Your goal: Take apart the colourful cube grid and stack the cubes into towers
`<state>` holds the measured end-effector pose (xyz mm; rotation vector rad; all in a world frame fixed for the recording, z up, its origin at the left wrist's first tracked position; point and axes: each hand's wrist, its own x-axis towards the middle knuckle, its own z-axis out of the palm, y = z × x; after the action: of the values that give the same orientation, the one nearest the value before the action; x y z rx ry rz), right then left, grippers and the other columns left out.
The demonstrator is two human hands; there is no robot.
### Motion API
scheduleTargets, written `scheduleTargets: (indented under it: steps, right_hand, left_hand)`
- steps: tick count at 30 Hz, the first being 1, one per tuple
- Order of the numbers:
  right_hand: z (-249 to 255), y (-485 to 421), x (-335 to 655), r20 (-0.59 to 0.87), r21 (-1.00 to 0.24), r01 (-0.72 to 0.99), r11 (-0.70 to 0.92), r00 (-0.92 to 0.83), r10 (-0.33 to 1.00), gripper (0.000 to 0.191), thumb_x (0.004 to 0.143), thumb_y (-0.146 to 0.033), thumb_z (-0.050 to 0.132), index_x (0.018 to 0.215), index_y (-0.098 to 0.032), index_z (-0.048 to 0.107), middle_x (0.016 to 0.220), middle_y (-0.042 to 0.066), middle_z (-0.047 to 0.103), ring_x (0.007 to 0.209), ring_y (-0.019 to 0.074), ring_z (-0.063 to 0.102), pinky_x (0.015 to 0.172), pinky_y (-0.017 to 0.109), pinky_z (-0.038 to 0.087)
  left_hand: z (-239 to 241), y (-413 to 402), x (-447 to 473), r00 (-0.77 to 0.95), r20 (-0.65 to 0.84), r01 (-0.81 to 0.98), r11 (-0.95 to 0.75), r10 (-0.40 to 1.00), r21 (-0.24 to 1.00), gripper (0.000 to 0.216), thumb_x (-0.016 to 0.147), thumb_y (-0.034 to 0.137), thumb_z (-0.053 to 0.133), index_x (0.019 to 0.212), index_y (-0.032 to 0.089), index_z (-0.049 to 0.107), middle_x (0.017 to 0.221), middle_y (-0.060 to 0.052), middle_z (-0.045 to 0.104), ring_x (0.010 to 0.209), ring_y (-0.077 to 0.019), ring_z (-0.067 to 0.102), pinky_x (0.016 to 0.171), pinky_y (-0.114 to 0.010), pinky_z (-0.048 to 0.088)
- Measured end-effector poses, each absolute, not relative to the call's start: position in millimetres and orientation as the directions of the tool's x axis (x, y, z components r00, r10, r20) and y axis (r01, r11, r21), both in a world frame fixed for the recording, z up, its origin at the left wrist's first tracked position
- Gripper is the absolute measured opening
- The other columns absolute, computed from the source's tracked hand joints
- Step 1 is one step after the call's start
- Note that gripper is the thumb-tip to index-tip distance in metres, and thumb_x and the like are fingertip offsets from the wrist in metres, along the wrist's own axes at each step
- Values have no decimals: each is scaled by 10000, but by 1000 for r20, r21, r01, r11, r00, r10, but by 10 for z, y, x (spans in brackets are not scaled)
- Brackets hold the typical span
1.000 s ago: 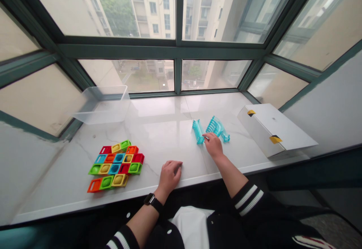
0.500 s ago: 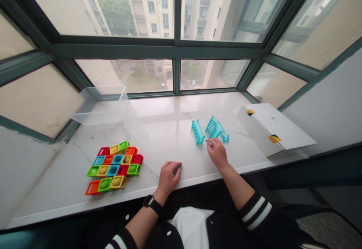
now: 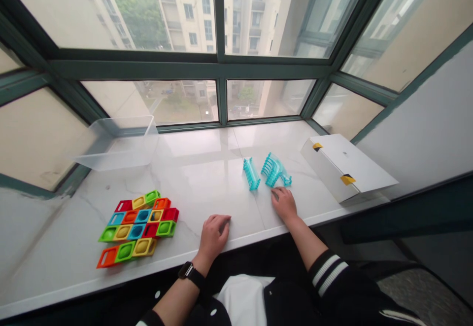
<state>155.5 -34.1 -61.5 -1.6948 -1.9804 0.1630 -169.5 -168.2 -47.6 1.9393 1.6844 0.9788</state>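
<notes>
While neither hand grips anything, the right hand [image 3: 284, 205], its fingers loosely curled, rests on the white marble tabletop [image 3: 199, 178] just below a straight translucent turquoise ribbed plastic piece [image 3: 252, 174] and a curved translucent turquoise ribbed plastic piece [image 3: 272, 170], which lie close together. The left hand [image 3: 214, 239], also loosely curled and with a black smartwatch [image 3: 190, 274] on its wrist, rests near the front edge of the tabletop. A flat cluster of multicoloured square plastic blocks [image 3: 138, 227] lies to its left, a clear plastic tub [image 3: 118, 143] stands by the window, and a white cardboard box with yellow tape [image 3: 345, 168] lies at the right.
</notes>
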Motion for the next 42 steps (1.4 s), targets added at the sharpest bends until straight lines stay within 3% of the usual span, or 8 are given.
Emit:
scheduleTargets:
  steps: [24,33,42]
  right_hand:
    - [-684,-299,1476,327,-370,911,180,-54,943,358,942,-249,565,1242,-207,755,1282,101,721,1067,290,598,986,426,478]
    - [-683,-449,1465,332,-437,884,168,-16,943,355,920,-200,541,1200,-185,759,1258,124,718,1124,308,597,1049,454,471]
    - [-809,-821,1318,344,-389,871,300,-165,925,345,953,-236,530,1237,-222,725,1304,150,666,1240,330,567,1075,487,462]
  left_hand:
    - [-474,-1678,-1702,39,253,718,-204,967,665,249,958,239,562,1129,287,737,1092,-59,782,1090,-274,690,953,-468,547]
    - [-439,-1674,-1689,38,244,709,-199,969,677,246,949,227,572,1125,289,734,1097,-50,781,1103,-276,684,966,-475,533]
    - [-309,-1719,-1644,20,214,675,-171,977,718,251,936,190,593,1117,268,748,1093,-64,787,1111,-267,684,996,-476,531]
